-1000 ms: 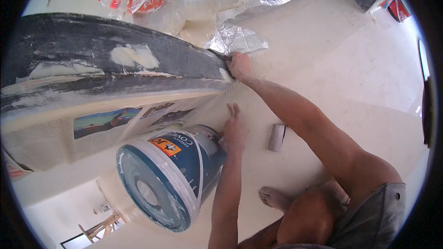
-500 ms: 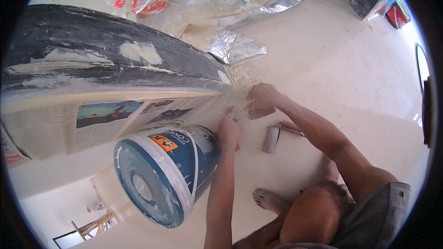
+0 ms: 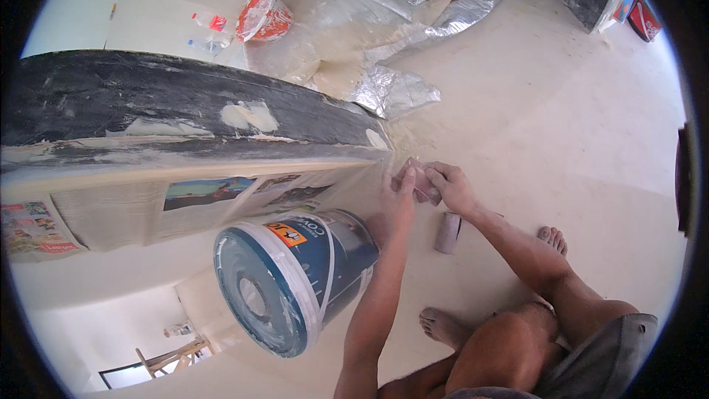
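A reddish-brown piece of sandpaper (image 3: pixel 425 183) is pinched between my two hands, close to the end of the dark, putty-patched frame (image 3: pixel 185 114). My left hand (image 3: pixel 399 203) grips its left side, thumb pointing up over it. On the opposite side, the thumb and fingers of my right hand (image 3: pixel 452 188) are closed on its edge. A curled piece of sandpaper (image 3: pixel 447 233) lies on the floor just below my right wrist. Left of my left forearm stands a blue paint bucket (image 3: pixel 343 251) with a smeared lid.
Newspaper sheets (image 3: pixel 125 214) cover the surface beside the frame. Beyond it are a red putty-smeared tub (image 3: pixel 275 21), plastic bottles (image 3: pixel 212 24) and crumpled silver sheeting (image 3: pixel 399 92). A red container (image 3: pixel 645 21) is at the far right. My bare feet (image 3: pixel 443 325) rest on the pale floor.
My hands, apart before, have come together on the sandpaper that my right hand held alone. The view has shifted, so the bucket and frame appear farther right.
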